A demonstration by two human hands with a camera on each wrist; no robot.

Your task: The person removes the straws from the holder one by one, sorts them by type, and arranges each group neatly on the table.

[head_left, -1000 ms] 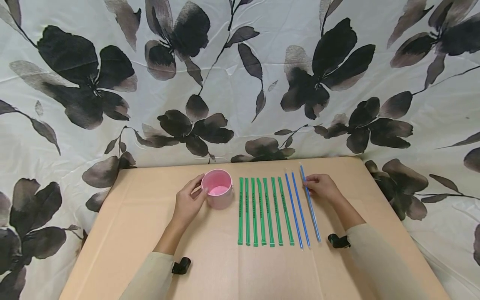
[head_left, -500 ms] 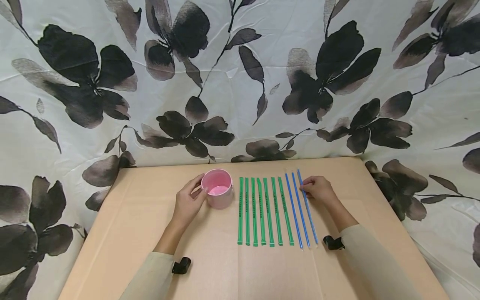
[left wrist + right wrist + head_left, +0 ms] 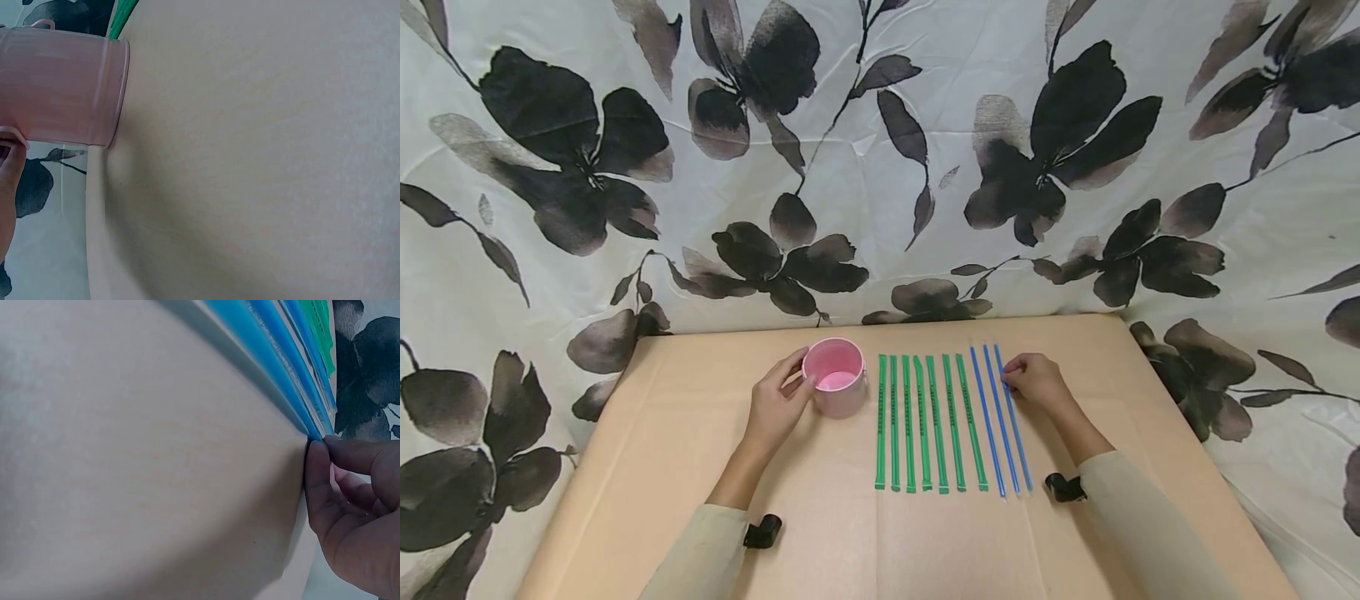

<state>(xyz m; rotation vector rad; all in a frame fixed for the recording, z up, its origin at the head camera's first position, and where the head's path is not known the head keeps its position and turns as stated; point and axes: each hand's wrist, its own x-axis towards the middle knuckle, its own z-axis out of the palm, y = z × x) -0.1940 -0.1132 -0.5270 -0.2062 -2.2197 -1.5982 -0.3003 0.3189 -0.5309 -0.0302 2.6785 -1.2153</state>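
Note:
My left hand (image 3: 778, 404) holds a pink translucent cup (image 3: 840, 398) by its side, with the thumb near the rim. The cup (image 3: 56, 87) stands upright on the table. My right hand (image 3: 1039, 382) pinches the rightmost blue straw (image 3: 1017, 437), in its clear wrapper, between thumb and forefinger near its far end. In the right wrist view that straw (image 3: 256, 337) lies along the tabletop, the fingertips at its end. Just left of it lie two more blue straws (image 3: 990, 417), roughly parallel. Further left is a row of several slim green printed wrapped straws (image 3: 923, 425).
A light brown table covering (image 3: 820, 533) with fold lines lies under everything. Behind it hangs a white cloth (image 3: 917, 250) with dark flowers. A black wrist camera (image 3: 763, 532) sits at the left cuff, another camera (image 3: 1064, 487) at the right.
My right hand has brought the third blue straw leftward and a little nearer, down beside the other two. The left hand and cup have stayed in place.

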